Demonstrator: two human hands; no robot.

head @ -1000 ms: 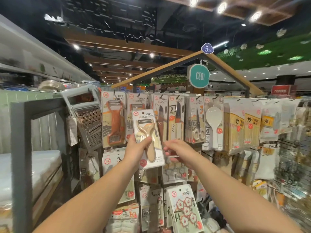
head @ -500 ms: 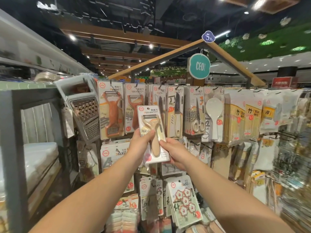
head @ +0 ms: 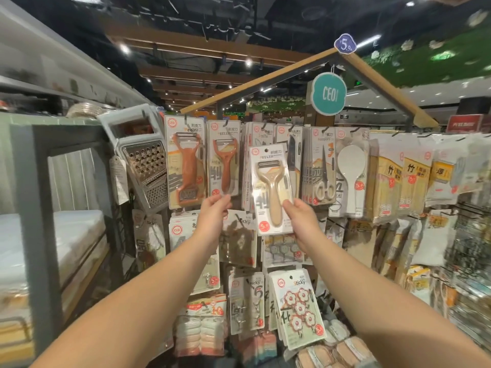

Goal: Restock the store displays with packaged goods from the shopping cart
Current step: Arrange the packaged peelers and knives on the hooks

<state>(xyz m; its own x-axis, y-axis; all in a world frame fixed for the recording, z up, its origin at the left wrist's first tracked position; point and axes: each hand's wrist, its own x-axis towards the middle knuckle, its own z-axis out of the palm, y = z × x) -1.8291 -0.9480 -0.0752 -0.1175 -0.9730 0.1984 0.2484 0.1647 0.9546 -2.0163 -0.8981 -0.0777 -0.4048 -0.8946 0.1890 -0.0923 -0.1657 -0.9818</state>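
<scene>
Store racks crowd the aisle under dark beams. Nearest, the right hand (head: 300,221) grips the beige peeler pack (head: 271,189) by its lower edge, while the left hand (head: 214,216) is loose and empty below the orange peeler pack (head: 225,162). Best to steady that row, then thread the pack's hang hole onto its peg

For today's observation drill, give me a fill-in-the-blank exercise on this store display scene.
1. The beige peeler pack is held by the ___ hand.
2. The left hand reaches toward an ___ peeler pack.
3. The round teal sign reads ___.
4. Left of the peelers hangs a metal ___.

Missing: right; orange; CEO; grater
</scene>
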